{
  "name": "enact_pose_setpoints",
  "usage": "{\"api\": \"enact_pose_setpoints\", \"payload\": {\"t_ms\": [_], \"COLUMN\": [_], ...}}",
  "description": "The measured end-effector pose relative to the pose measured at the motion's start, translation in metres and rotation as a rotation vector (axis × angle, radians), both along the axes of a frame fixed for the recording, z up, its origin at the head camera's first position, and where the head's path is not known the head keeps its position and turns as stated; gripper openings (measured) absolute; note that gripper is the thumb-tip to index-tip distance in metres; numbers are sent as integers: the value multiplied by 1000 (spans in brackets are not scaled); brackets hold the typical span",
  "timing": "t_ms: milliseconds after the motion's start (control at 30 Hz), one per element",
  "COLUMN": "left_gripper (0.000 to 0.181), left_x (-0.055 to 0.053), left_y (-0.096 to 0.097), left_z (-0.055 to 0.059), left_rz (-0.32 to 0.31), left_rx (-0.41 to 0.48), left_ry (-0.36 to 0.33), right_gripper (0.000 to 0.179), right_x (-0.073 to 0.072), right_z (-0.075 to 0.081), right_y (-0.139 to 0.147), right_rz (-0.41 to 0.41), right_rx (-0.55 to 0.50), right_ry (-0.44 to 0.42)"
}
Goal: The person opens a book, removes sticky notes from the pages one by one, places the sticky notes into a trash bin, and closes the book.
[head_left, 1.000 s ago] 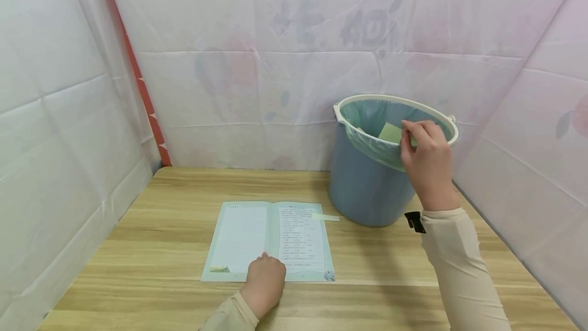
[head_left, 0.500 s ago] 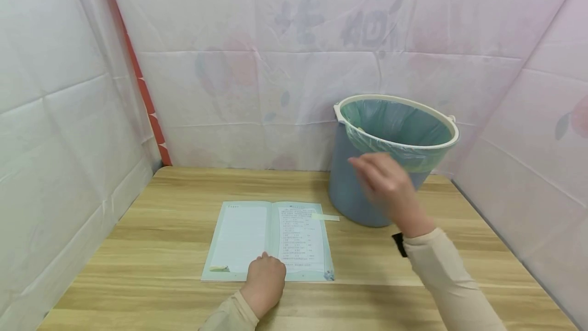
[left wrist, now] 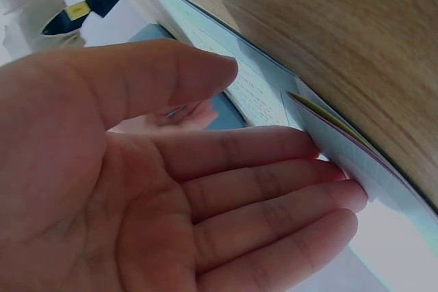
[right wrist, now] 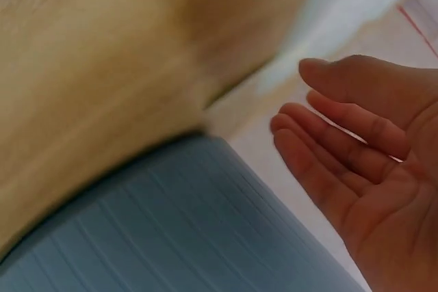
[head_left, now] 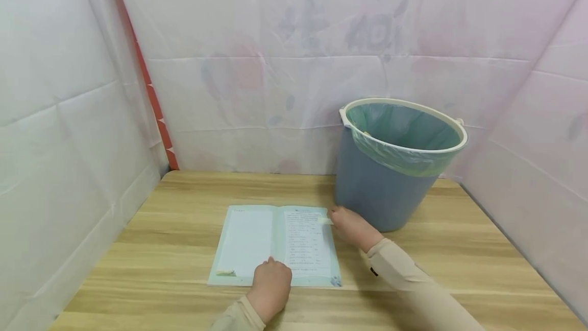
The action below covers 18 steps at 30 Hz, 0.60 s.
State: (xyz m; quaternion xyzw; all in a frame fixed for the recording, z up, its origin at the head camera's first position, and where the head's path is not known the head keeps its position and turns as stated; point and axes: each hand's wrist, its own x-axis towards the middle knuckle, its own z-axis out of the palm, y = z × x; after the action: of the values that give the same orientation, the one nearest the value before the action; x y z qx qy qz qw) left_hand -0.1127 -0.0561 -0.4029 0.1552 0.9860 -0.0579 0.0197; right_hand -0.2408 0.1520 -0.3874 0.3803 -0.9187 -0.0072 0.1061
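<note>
An open booklet [head_left: 250,241] lies on the table with printed text on its right page. My left hand [head_left: 271,282] rests on its lower edge near the fold; in the left wrist view the fingers [left wrist: 274,182] are straight, fingertips against the pages, thumb apart. From the right page's outer edge sticks a pale sticky strip [head_left: 324,221]. My right hand [head_left: 352,226] is beside that strip, its fingertips near the strip's end. In the right wrist view its fingers [right wrist: 318,162] are loosely bent, thumb apart, nothing held. Whether it touches the strip is hidden.
A blue bin [head_left: 381,183] with a white rim and green liner stands on the wooden table [head_left: 184,249], right behind my right hand. White printed sheets [head_left: 220,91] hang around the table's back and sides.
The right hand let a green paper drop into the bin, then came down and left to the booklet's right edge. The left hand stayed on the booklet. The view shifted slightly.
</note>
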Motion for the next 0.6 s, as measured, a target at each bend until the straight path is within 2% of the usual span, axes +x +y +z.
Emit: {"api": "enact_pose_setpoints", "payload": {"t_ms": [133, 233, 600], "left_gripper": [23, 20, 21], "left_x": [1, 1, 2], "left_y": [1, 1, 1], "left_z": [3, 4, 3], "left_rz": [-2, -9, 8], "left_rx": [13, 23, 38], "left_ry": [34, 58, 47], "right_gripper": [9, 7, 11], "right_x": [-6, -10, -12], "right_z": [-10, -14, -22], "right_y": [-1, -3, -5], "right_rz": [-48, -56, -88], "right_rx": [41, 60, 113], "right_ry": [-16, 16, 68]}}
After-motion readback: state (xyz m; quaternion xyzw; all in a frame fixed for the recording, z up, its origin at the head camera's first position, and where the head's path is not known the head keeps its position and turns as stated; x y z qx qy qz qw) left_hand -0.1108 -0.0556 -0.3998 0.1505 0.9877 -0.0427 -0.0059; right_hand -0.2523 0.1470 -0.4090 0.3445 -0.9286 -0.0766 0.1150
